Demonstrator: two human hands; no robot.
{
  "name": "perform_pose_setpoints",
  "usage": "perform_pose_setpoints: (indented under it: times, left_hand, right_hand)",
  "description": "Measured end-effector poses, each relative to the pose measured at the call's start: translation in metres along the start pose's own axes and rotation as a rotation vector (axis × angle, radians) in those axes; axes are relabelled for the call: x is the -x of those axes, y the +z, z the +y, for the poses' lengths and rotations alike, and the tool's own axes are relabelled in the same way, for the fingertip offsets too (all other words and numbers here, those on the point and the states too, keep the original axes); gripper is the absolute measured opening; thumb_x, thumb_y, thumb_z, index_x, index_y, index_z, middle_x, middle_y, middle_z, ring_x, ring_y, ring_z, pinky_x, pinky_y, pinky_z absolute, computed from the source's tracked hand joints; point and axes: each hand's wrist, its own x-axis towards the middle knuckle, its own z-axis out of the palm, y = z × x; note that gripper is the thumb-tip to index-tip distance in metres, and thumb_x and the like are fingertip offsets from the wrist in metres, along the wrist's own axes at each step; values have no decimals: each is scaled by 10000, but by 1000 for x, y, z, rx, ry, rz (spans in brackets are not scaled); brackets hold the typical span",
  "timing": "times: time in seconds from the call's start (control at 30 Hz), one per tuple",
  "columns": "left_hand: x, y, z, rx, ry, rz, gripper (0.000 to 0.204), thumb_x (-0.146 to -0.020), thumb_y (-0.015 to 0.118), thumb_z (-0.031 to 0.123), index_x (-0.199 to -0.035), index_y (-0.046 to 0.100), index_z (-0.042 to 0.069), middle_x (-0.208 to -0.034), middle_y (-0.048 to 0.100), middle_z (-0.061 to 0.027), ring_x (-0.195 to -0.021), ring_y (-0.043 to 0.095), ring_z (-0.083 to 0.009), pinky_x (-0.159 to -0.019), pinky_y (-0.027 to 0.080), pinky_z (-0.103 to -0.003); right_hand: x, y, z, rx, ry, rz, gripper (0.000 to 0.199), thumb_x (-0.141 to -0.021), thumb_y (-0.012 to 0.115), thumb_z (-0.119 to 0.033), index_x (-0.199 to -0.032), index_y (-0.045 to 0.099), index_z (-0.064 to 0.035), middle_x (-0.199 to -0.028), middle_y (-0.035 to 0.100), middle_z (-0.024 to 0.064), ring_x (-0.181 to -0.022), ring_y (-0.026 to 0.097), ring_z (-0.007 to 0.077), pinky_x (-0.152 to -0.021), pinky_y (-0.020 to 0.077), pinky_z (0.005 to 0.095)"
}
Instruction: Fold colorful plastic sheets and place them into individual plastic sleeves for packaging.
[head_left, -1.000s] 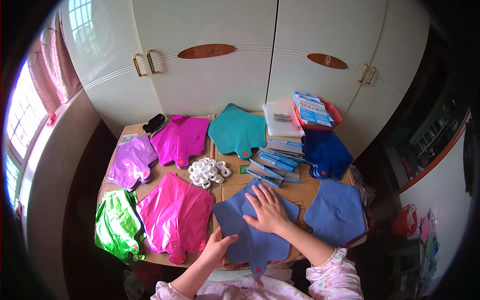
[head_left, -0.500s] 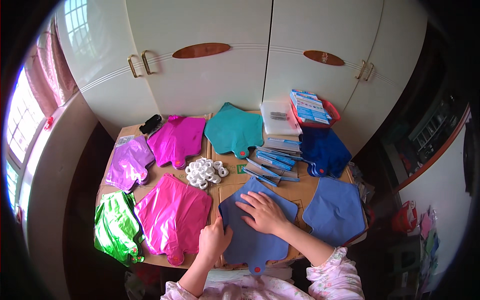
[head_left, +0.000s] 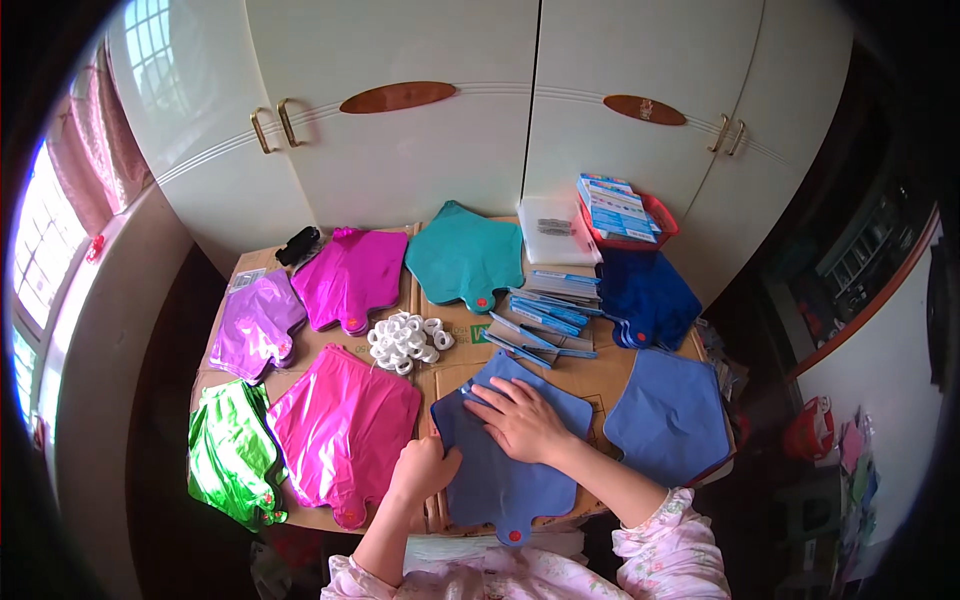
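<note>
The flat blue balloon (head_left: 520, 490) lies at the near side of the counter (head_left: 455, 376), and the right hand (head_left: 520, 420) rests on it with fingers spread, apparently to keep it from sliding. The left hand (head_left: 427, 467) is curled at its left edge; whether it pinches the foil I cannot tell. The pink balloon (head_left: 345, 425) lies just beside, probably placed apart by colour.

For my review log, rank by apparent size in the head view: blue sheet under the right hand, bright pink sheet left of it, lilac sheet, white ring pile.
Blue sheet and bright pink sheet: look alike, so unranked
Lilac sheet
White ring pile
</note>
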Motion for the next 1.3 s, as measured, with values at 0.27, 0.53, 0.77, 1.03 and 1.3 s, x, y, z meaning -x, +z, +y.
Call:
perform_pose_setpoints:
  times: [0.27, 0.53, 0.77, 1.03, 1.3]
  left_hand:
    - [5, -3, 6, -115, -13, 30, 356, -752, 541, 304, -740, 641, -37, -668, 612, -258, -672, 632, -420, -645, 528, -482]
    - [9, -3, 8, -140, 14, 49, 336, -738, 556, 292, -762, 632, -34, -649, 611, -245, -653, 634, -411, -627, 529, -475]
    - [18, -7, 13, 61, 132, 26, 277, -722, 593, 239, -804, 583, -25, -621, 597, -217, -622, 623, -381, -591, 510, -449]
    - [18, 9, 52, -51, 249, 68, 208, -703, 598, 173, -833, 611, 10, -762, 601, -193, -702, 611, -367, -660, 502, -447]
    - [18, 26, 59, -31, 423, 240, 205, -675, 609, 122, -810, 592, -33, -1024, 517, -203, -971, 508, -363, -855, 448, -427]
  right_hand:
    - [0, -3, -1, 48, -24, 52, 402, -865, 553, -271, -1255, 527, -176, -1323, 453, 56, -1232, 383, 272, -1050, 276, 443]
    - [2, -1, -5, 20, -36, 23, 385, -821, 601, -219, -1178, 539, -89, -1187, 508, 46, -1126, 456, 225, -951, 366, 389]
    - [0, -1, -5, -18, -38, 58, 389, -805, 595, -181, -1177, 542, -81, -1198, 511, 59, -1137, 452, 244, -972, 366, 399]
    - [5, 6, 4, -70, -46, -17, 423, -771, 581, -188, -1175, 544, -70, -1210, 526, 113, -1205, 418, 268, -1042, 308, 423]
    - [6, 5, 4, -130, 38, -62, 493, -773, 574, -196, -1243, 496, -72, -1254, 499, 113, -1243, 389, 272, -1067, 282, 413]
